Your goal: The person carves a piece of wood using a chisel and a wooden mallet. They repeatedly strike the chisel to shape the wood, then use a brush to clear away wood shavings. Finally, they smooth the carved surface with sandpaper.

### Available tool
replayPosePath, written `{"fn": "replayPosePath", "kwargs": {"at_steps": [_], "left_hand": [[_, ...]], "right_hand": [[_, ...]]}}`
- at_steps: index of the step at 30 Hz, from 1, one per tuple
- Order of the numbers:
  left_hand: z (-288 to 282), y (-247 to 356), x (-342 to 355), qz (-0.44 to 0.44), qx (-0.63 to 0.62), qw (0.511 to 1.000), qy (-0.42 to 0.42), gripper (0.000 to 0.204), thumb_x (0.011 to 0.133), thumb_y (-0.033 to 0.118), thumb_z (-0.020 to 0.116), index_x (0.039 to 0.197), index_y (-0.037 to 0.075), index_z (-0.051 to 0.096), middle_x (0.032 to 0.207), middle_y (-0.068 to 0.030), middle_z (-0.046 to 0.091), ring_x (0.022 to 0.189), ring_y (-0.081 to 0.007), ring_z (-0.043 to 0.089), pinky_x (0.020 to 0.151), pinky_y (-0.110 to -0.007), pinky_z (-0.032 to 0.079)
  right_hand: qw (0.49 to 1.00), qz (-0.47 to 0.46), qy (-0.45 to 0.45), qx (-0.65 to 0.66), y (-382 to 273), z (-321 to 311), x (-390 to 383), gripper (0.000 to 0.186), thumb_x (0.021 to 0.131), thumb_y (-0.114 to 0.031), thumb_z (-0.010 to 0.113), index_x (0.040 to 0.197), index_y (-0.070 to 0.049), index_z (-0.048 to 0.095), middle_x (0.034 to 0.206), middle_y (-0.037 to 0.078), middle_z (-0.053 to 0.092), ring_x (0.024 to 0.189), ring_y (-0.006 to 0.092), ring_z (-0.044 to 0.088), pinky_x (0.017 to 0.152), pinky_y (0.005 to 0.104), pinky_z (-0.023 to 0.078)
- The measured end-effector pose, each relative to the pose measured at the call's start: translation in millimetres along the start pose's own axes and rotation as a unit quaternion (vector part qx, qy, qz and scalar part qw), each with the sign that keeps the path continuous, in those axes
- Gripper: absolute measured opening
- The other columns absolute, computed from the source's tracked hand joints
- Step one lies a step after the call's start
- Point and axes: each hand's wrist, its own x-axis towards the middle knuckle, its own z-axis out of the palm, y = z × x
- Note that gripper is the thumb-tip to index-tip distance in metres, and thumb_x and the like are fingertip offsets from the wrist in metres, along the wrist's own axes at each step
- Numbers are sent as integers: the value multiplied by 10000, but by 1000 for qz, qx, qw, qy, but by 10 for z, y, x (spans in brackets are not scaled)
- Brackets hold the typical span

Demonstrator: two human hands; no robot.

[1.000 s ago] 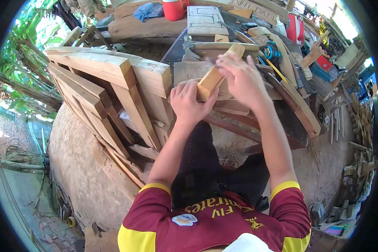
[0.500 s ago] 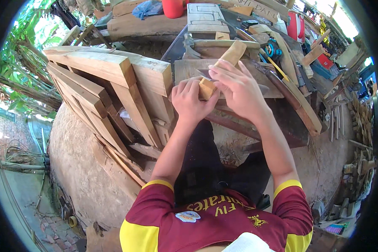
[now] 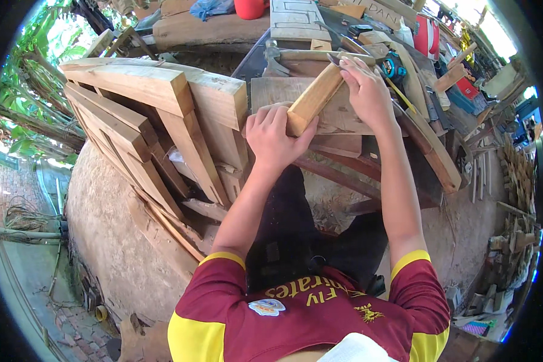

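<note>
My left hand (image 3: 273, 134) is closed round the near end of a short, light-brown wooden block (image 3: 315, 101), which slants away to the right over the bench. At the block's far end, my right hand (image 3: 368, 92) presses a thin, dark, flat piece (image 3: 334, 59) against the wood. Only a pointed corner of that piece shows past the fingers, so I cannot tell whether it is folded sandpaper or a scraper. Under the block lies a worn board (image 3: 277, 93) on the bench. A hammer (image 3: 276, 58) rests just beyond, its handle partly behind the block and right hand.
Jointed wooden frames (image 3: 127, 81) lean to the left of the bench. A blue tape measure (image 3: 393, 67), a yellow pencil (image 3: 402, 98) and long wooden pieces (image 3: 428, 148) lie to the right. Farther back are a patterned panel (image 3: 295, 23) and a red container (image 3: 249, 8).
My right hand has slid away from me along the block, from near my left hand to the far end, with the dark piece. The block's near end stays in my left hand.
</note>
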Motion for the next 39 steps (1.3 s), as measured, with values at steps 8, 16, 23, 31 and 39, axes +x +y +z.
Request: {"fn": "replayPosePath", "kwargs": {"at_steps": [8, 16, 23, 31, 39], "left_hand": [[-35, 41, 32, -56, -66, 995, -48, 416, 678, 398, 805, 800, 27, 660, 1005, -128, 689, 973, -307, 607, 846, -398, 444], [-340, 198, -76, -91, -61, 990, -88, 563, 738, 312, 792, 1141, -23, 590, 1350, -247, 493, 1277, -421, 394, 1089, -492, 275], [-329, 103, -161, -75, -88, 990, -84, 676, 669, 174, 856, 1253, 9, 558, 1210, -109, 627, 1085, -297, 577, 1000, -401, 392], [-248, 99, -201, -101, -91, 990, -50, 683, 653, 186, 845, 1243, 1, 554, 1142, -123, 626, 996, -293, 572, 934, -386, 382], [-258, 86, -218, -100, -93, 989, -53, 684, 654, 193, 849, 1237, -10, 555, 1139, -122, 628, 968, -287, 568, 934, -385, 383]], "right_hand": [[999, 18, -2, 31, -75, -42, -55, 276, 985, -239, 526, 1172, -89, 663, 1269, 101, 631, 1236, 311, 546, 1044, 537, 391], [992, -82, -37, 92, -654, -160, -247, 277, 946, -223, 579, 1183, -108, 667, 1289, 56, 628, 1271, 269, 532, 1076, 554, 358], [989, -101, -95, 60, -585, -36, -133, 262, 939, -216, 569, 1164, -126, 672, 1255, 32, 647, 1283, 263, 518, 1087, 605, 325], [979, 93, -183, -17, -253, -38, 481, 264, 955, -172, 504, 1120, -106, 699, 1335, 99, 589, 1281, 304, 504, 1047, 418, 407], [984, -1, -180, 9, -496, -103, 147, 279, 923, -112, 523, 1144, -116, 694, 1287, 74, 625, 1281, 281, 511, 1092, 579, 330]]}}
